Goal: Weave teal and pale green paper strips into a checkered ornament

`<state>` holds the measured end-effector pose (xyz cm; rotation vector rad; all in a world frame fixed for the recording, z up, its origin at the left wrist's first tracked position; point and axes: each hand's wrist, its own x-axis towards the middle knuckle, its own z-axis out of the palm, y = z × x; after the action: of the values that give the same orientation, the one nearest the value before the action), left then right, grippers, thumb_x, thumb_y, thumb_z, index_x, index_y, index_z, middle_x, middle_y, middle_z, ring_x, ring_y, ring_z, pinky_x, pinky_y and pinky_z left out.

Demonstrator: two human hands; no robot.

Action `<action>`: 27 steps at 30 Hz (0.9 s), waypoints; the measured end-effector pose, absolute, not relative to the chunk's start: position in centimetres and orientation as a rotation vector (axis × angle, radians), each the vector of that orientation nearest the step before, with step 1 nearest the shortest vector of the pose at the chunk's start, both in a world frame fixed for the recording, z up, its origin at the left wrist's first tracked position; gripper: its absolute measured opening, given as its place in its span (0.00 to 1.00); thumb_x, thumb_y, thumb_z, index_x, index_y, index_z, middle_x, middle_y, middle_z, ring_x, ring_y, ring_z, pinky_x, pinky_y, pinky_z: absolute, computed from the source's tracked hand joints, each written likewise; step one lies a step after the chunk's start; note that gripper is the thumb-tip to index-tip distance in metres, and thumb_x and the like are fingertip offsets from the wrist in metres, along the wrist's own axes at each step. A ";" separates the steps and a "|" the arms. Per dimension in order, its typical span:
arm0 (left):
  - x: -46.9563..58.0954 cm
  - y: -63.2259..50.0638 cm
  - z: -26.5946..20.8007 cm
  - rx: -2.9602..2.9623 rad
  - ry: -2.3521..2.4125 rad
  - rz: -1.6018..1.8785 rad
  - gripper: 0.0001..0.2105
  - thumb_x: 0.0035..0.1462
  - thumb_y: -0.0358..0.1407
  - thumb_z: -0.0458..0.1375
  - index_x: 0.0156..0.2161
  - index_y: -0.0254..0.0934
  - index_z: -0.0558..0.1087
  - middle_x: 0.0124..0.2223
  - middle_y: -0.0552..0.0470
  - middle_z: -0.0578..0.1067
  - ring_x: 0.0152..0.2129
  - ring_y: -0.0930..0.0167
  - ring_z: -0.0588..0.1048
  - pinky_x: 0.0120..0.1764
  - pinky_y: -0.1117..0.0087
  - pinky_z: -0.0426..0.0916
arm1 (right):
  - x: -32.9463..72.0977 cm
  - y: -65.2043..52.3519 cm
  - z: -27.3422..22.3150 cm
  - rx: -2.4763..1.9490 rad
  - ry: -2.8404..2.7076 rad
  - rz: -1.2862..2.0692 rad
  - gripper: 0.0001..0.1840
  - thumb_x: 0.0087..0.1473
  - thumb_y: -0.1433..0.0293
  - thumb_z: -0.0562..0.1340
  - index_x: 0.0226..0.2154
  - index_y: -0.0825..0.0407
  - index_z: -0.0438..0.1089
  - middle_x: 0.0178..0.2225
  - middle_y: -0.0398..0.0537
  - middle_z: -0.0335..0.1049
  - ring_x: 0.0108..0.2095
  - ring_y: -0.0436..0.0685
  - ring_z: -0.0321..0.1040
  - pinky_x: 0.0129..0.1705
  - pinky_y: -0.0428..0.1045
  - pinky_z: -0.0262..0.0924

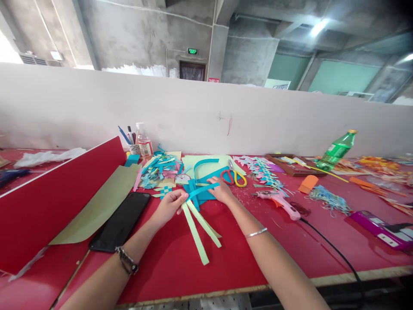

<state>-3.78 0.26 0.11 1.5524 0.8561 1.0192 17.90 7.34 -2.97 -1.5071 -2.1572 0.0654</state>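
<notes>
My left hand pinches the crossing point of several paper strips. Two long pale green strips hang from it toward the table's front edge, with a third partly hidden behind. A blue paper strip runs from this pinch to my right hand, whose fingers are closed at its far end. Below and behind lie more blue paper pieces on a pale green sheet. Scissors with red and yellow handles rest just beyond my right hand.
A black phone lies left, beside a red divider. Paper scraps pile up behind my left hand. On the right are a pink glue gun with its cord, a green bottle, blue threads and a purple device.
</notes>
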 end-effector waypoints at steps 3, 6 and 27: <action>-3.7 0.2 0.2 1.571 0.883 1.012 0.17 0.48 0.47 0.53 0.21 0.35 0.60 0.14 0.63 0.55 0.09 0.83 0.53 0.15 0.79 0.45 | 17.4 7.3 -3.6 -1.503 -2.158 0.061 0.12 0.46 0.76 0.57 0.37 0.54 0.67 0.39 0.51 0.63 0.41 0.54 0.60 0.42 0.47 0.54; -3.7 0.3 0.1 1.592 0.902 0.995 0.17 0.48 0.47 0.52 0.20 0.35 0.59 0.15 0.63 0.55 0.09 0.83 0.54 0.15 0.79 0.46 | 17.3 7.2 -3.6 -1.510 -2.145 0.084 0.10 0.46 0.76 0.57 0.34 0.52 0.68 0.37 0.49 0.64 0.38 0.52 0.62 0.39 0.46 0.55; -3.9 0.5 0.0 1.651 0.971 0.991 0.17 0.49 0.47 0.51 0.21 0.35 0.60 0.15 0.63 0.55 0.10 0.83 0.55 0.15 0.79 0.47 | 17.0 5.7 -1.3 -1.458 -1.889 0.104 0.15 0.41 0.81 0.51 0.32 0.52 0.64 0.35 0.47 0.65 0.34 0.53 0.60 0.32 0.45 0.54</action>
<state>-3.89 0.47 -0.04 1.6511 0.9708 0.9910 17.04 5.67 -1.33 -1.4580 -1.8889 0.1037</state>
